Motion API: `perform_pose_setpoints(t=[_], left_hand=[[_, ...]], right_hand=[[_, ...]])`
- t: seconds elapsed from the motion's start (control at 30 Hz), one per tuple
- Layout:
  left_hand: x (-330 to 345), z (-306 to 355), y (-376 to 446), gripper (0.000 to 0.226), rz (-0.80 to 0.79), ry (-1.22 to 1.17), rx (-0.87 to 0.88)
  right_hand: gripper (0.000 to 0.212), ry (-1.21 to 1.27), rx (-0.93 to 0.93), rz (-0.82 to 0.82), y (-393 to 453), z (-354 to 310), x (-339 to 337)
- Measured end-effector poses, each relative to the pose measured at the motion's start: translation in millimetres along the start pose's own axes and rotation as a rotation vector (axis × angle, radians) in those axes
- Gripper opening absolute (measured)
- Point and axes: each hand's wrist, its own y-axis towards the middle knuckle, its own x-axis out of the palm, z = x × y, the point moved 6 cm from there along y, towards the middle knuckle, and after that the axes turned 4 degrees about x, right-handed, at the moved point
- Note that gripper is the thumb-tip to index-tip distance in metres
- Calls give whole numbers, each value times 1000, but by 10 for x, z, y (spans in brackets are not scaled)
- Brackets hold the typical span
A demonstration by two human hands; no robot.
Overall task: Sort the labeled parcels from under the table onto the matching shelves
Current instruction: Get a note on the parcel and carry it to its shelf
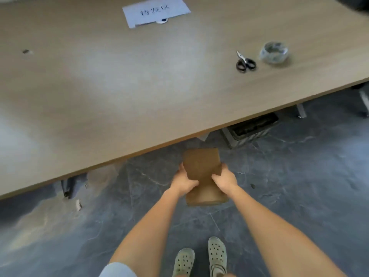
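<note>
A brown cardboard parcel (202, 164) is held low above the dark floor, just in front of the table's near edge. My left hand (182, 181) grips its left side and my right hand (224, 179) grips its right side. Its plain top face points up and no label shows on it. Below my hands a second brown cardboard face (207, 194) is visible; whether it is the same parcel's side or another parcel I cannot tell.
A wide wooden table (119, 86) fills the upper view, with a written paper sheet (155, 12), scissors (245, 62) and a tape roll (274, 52) on it. A dark crate (251, 129) sits under the table's edge. My feet (199, 258) stand on the marbled floor.
</note>
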Motion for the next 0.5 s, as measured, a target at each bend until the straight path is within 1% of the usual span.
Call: perform_pose_setpoints(t=[0.1, 0.17, 0.27, 0.37, 0.43, 0.5], left_hand=[[-137, 348, -389, 92, -32, 4, 10], [-194, 513, -601, 84, -55, 0, 23], [-246, 721, -889, 72, -106, 41, 79], [-284, 887, -1150, 78, -140, 51, 133], [-310, 960, -1346, 77, -167, 60, 167], [-365, 981, -1545, 75, -186, 71, 191]], right_hand=[[50, 136, 63, 52, -490, 2, -279], [47, 267, 87, 95, -770, 51, -421], [48, 486, 107, 161, -1154, 204, -507], [48, 763, 121, 251, -1577, 343, -511], [43, 885, 125, 311, -1868, 403, -489], [39, 966, 101, 331, -2134, 439, -444]])
